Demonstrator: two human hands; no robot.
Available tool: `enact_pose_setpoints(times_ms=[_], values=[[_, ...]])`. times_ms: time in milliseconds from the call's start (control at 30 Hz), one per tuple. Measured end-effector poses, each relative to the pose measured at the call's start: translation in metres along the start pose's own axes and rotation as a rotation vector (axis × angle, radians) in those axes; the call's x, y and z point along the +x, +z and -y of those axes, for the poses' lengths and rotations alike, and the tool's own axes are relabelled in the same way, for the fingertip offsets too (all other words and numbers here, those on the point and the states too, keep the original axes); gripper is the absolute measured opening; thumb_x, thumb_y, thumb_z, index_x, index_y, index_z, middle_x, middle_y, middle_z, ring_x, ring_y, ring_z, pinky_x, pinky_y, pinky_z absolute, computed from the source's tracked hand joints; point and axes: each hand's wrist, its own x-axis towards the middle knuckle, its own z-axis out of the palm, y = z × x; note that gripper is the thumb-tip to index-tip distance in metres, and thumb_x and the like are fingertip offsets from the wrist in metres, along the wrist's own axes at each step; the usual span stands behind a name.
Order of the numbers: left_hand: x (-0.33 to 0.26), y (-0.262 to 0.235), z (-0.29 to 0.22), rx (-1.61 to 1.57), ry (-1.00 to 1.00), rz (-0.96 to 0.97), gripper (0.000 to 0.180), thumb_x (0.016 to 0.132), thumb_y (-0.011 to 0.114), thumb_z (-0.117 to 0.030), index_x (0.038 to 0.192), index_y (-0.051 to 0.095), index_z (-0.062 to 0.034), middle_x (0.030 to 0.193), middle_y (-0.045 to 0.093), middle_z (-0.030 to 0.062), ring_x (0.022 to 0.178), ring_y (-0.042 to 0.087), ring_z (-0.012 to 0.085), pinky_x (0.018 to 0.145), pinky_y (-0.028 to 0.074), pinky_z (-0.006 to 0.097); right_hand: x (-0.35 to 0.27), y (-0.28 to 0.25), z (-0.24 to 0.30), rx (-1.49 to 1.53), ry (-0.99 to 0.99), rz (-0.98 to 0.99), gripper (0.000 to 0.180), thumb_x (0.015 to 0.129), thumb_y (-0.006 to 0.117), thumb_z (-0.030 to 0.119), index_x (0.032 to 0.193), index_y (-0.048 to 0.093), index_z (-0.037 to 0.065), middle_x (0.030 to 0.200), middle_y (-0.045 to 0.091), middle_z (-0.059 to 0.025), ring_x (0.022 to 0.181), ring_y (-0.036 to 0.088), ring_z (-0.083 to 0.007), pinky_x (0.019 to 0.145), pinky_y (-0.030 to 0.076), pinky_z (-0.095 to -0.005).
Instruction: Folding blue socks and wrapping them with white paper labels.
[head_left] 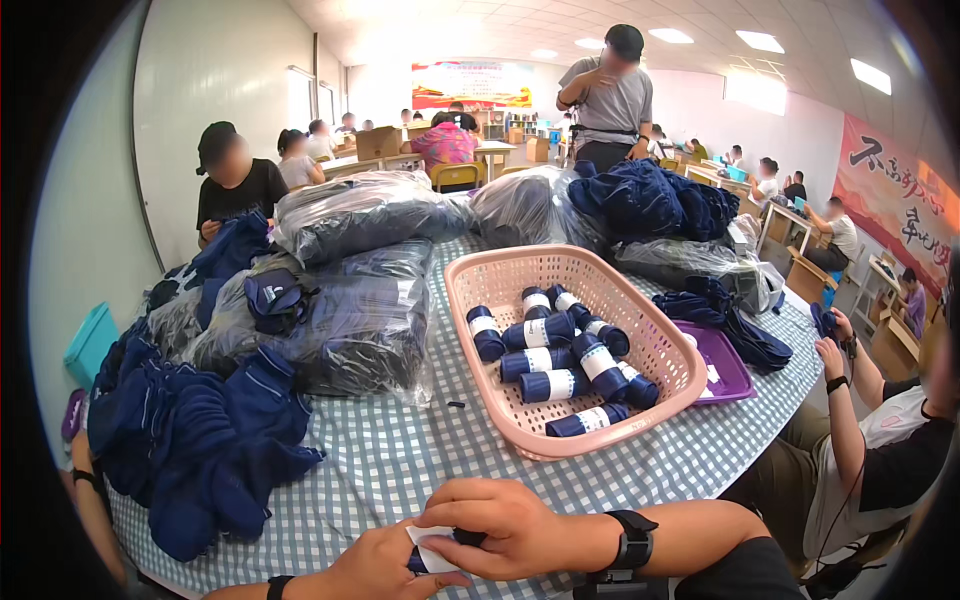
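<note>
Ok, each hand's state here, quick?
Left hand: closed, holding a white-banded navy roll.
Right hand: closed, fingers on that same roll.

- One head-worn fisheye view, the left of a side-by-side pair, looks forward and down.
- The bare left hand (376,562) and bare right hand (508,526) sit closest, at the lower edge.
- The pink perforated plastic basket (575,447) lies at middle range, on the blue-and-white checked tablecloth (380,450).
- The white panelled ceiling (700,14) shows farthest up; straight edges curve toward the dark rim.
</note>
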Motion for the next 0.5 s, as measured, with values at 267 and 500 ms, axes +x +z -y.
enact_pose_setpoints(times_ms=[267,500], values=[[-0.003,0.000,-0.021,0.148,0.061,-0.230,0.053,0.086,0.083,-0.034,0.119,0.063,0.0010,0.100,0.071,0.0212,0.088,0.071,0.0417,0.074,0.058,0.046,0.002,-0.004,-0.003,-0.035,-0.015,0.020,0.022,0.088,0.077,0.016,0.104,0.074,0.001,0.100,0.067,-0.0115,0.081,0.067,-0.0277,0.069,0.054,-0.0365],[-0.004,0.005,-0.010,0.347,0.144,-0.326,0.050,0.083,0.083,-0.027,0.118,0.061,0.0012,0.095,0.069,0.0203,0.081,0.069,0.0420,0.068,0.057,0.047,0.003,-0.007,-0.002,-0.098,-0.065,0.053,0.021,0.087,0.078,0.018,0.100,0.075,0.002,0.100,0.067,-0.0109,0.079,0.066,-0.0265,0.067,0.053,-0.0359]])
